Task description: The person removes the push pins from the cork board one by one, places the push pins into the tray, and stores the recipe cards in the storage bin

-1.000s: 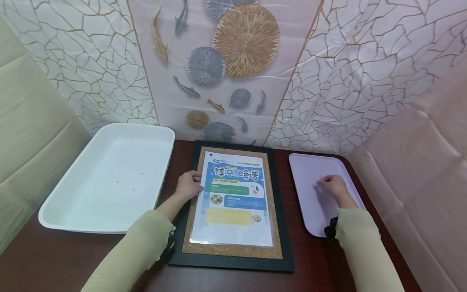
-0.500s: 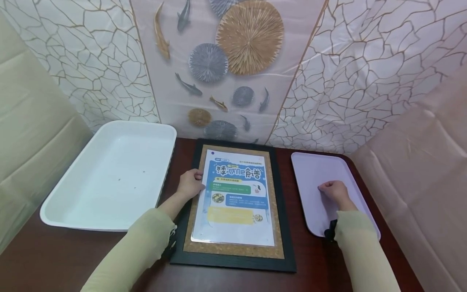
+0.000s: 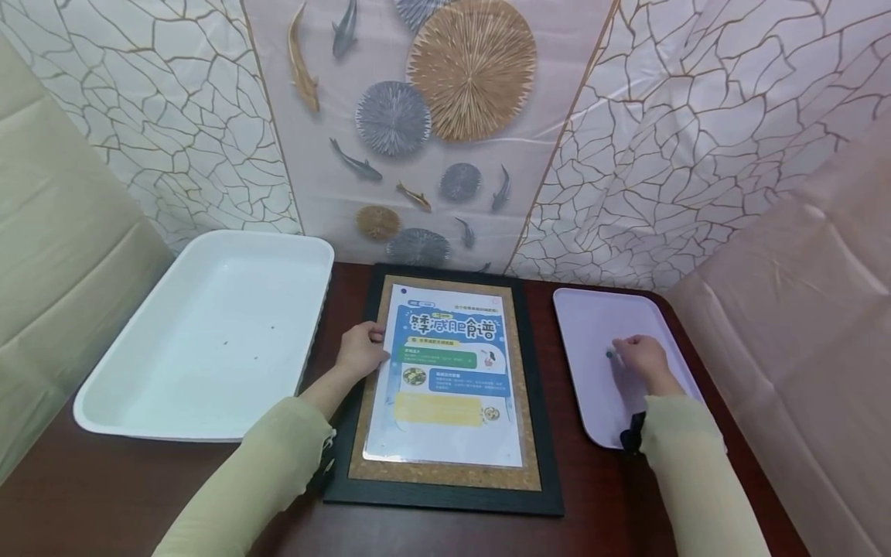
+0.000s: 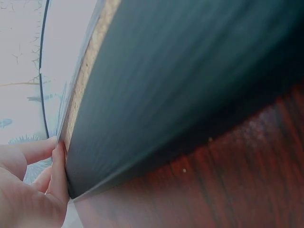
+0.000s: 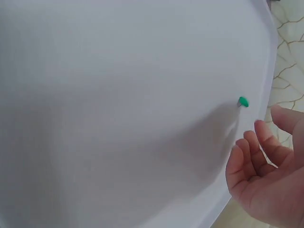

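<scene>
A laminated poster (image 3: 445, 441) lies on a cork board (image 3: 445, 476) with a black frame (image 3: 445, 499). A purple thumbtack (image 3: 404, 291) sits at its upper left corner. My left hand (image 3: 360, 352) is at the poster's left edge; in the left wrist view its thumb and fingertips pinch the edge. Over the lilac tray (image 3: 585, 317), my right hand (image 3: 641, 357) has loosely curled fingers with nothing in them. Just off its fingertips, a green thumbtack (image 5: 243, 101) rests on the tray, a small gap from thumb and index finger.
A large white tray (image 3: 188, 348) with several tiny dark specks in it stands left of the board. The dark red-brown table (image 3: 445, 534) bears everything, and a patterned backdrop (image 3: 452, 116) rises behind.
The green thumbtack, out of sight at my right fingertips in the earlier frames, now shows beside them. My right hand has shifted slightly; the left hand stays at the poster's edge.
</scene>
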